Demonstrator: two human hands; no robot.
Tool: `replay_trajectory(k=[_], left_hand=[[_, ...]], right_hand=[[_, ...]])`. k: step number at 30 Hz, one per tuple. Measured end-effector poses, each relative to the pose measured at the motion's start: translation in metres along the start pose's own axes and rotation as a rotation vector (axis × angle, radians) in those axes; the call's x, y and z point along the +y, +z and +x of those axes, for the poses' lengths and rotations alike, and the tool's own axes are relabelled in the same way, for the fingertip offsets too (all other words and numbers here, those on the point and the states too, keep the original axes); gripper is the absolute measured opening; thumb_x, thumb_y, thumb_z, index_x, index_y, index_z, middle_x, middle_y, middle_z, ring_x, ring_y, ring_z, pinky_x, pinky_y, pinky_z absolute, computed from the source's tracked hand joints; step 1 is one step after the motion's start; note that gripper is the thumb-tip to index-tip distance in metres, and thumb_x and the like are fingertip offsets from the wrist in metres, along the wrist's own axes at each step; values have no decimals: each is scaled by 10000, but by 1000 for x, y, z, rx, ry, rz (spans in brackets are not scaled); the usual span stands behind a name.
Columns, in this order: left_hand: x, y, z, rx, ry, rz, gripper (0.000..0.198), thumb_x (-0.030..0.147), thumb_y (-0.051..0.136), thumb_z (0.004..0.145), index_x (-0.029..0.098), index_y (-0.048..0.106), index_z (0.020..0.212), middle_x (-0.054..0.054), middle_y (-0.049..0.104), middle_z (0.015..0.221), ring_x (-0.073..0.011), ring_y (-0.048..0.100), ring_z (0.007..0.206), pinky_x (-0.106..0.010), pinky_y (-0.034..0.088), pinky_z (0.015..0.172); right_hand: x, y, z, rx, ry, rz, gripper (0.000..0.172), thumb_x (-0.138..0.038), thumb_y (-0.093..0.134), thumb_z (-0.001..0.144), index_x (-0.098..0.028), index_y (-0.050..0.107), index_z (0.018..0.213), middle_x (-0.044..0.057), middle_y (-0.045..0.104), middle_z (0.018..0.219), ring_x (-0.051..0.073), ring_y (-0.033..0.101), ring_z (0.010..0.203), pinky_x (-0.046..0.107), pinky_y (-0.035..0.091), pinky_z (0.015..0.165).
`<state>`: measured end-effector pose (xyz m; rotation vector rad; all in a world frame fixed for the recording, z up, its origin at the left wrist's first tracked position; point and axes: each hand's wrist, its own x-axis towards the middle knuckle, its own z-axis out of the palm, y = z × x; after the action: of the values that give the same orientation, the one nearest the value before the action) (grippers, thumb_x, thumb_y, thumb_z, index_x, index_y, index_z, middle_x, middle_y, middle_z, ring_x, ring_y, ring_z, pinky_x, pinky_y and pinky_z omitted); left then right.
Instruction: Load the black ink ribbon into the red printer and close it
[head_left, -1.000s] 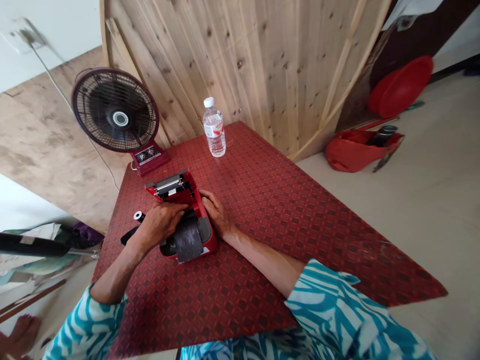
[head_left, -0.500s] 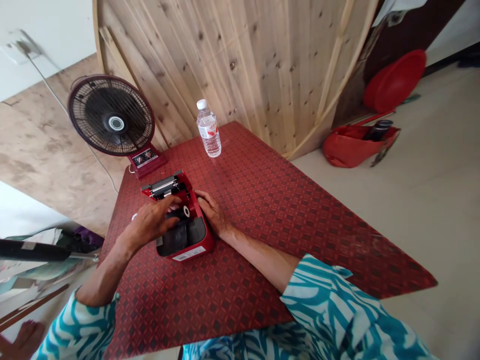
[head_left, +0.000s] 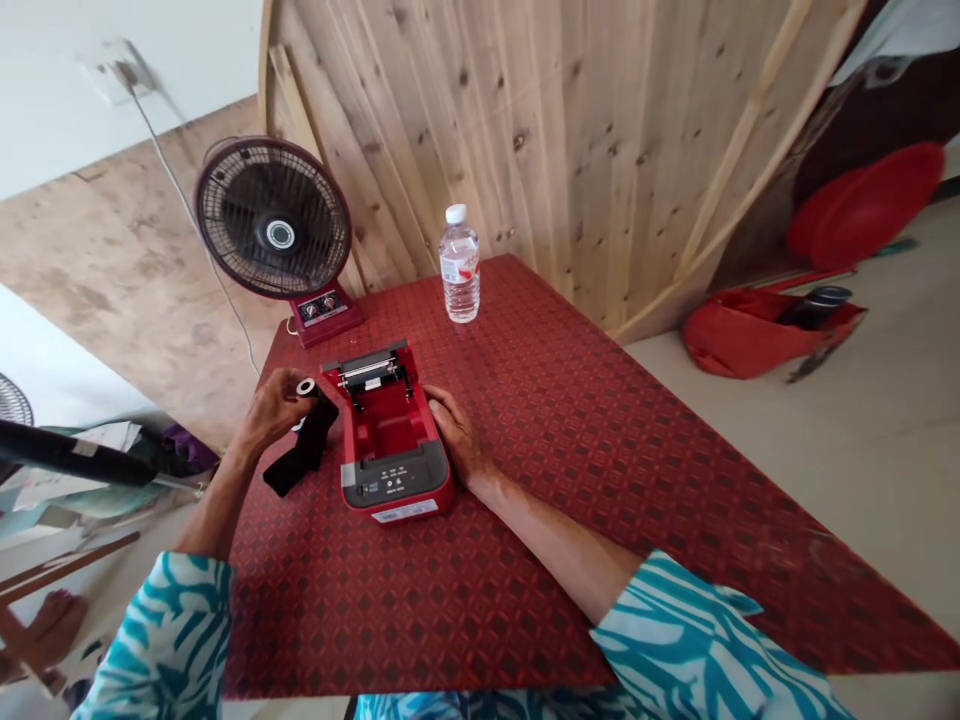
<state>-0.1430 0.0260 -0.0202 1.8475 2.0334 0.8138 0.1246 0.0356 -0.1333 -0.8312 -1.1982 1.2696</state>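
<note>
A red and grey label printer [head_left: 396, 482] stands on the table with its lid [head_left: 369, 372] tipped back, so its red inner bay shows. Left of it, my left hand [head_left: 276, 405] is closed around a black ribbon roll [head_left: 306, 389] with a white core. A loose length of black ribbon hangs down from the roll toward the tabletop. Against the printer's right side, my right hand [head_left: 459, 436] is closed, with its fingers bent over the edge. A small white thing beneath the roll is mostly hidden.
A clear water bottle [head_left: 460, 268] and a dark red fan [head_left: 279, 225] stand behind the printer on the patterned red table [head_left: 585, 480]. Wooden planks [head_left: 540, 140] rise behind. A red bag [head_left: 739, 335] and a red basin [head_left: 870, 205] lie on the floor at right.
My left hand has lifted the ribbon roll out of the printer and carried it left, trailing loose ribbon. My right hand stays at the printer's side. The camera view has shifted.
</note>
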Motion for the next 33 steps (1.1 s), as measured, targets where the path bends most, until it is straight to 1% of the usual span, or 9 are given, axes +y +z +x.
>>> replay_trajectory(k=[4,7,11,15,21,25,28,31,33], left_hand=[[-8,22,12,-174,-25,153,257,279,638,670,207,590,912,-44,702,889,-243,669,839,-321,493,714],[-8,26,15,-212,-61,188,268,281,676,650,197,601,893,-59,710,879,-264,670,861,-340,496,733],[-21,14,5,-189,-51,-161,494,394,724,661,178,616,1091,-112,711,1101,-271,652,1044,-378,498,887],[-51,0,-23,-30,-113,-527,561,447,687,724,156,609,1197,-151,683,1209,-287,613,1162,-436,425,1038],[-71,20,-52,-81,-208,-590,690,466,817,566,175,648,1169,-130,697,1193,-321,631,1122,-439,494,977],[-69,33,-52,7,-223,-557,729,573,816,528,160,667,1110,-121,731,1094,-303,676,1017,-415,532,905],[-60,27,-59,40,-205,-551,707,589,809,548,163,673,1096,-111,747,1016,-289,695,929,-407,551,851],[-32,14,-73,-23,-73,-537,621,537,786,640,177,678,1134,-101,745,1024,-276,693,922,-396,548,848],[-3,9,-79,-69,104,-470,536,504,770,681,193,708,1113,-88,741,1041,-276,680,974,-382,530,885]], right_hand=[[1,0,0,-5,-2,7,363,-479,489,856,-281,638,1121,25,660,1222,210,567,1190,408,390,1074],[2,0,0,-10,-7,4,357,-482,490,858,-292,637,1122,14,665,1218,205,569,1188,401,390,1074],[-1,-1,-1,-6,-6,-16,367,-480,487,858,-277,635,1126,24,667,1216,206,573,1179,395,398,1067],[-2,0,-1,-14,-2,-7,379,-481,490,854,-259,632,1127,35,665,1220,212,575,1176,397,402,1064],[2,1,-1,20,-10,5,387,-506,501,845,-266,647,1111,24,682,1196,213,588,1156,385,425,1040],[3,0,-1,14,-10,-15,391,-517,494,857,-277,652,1122,17,681,1207,212,584,1164,380,430,1033],[3,-1,-2,19,-13,-28,395,-517,496,858,-273,654,1125,23,685,1199,213,592,1146,380,437,1019],[5,-2,-3,24,-20,-41,401,-519,497,860,-268,652,1131,30,681,1209,214,589,1148,384,435,1018],[5,-2,-4,19,-22,-49,405,-520,494,863,-265,650,1136,34,678,1214,215,583,1158,386,432,1020]])
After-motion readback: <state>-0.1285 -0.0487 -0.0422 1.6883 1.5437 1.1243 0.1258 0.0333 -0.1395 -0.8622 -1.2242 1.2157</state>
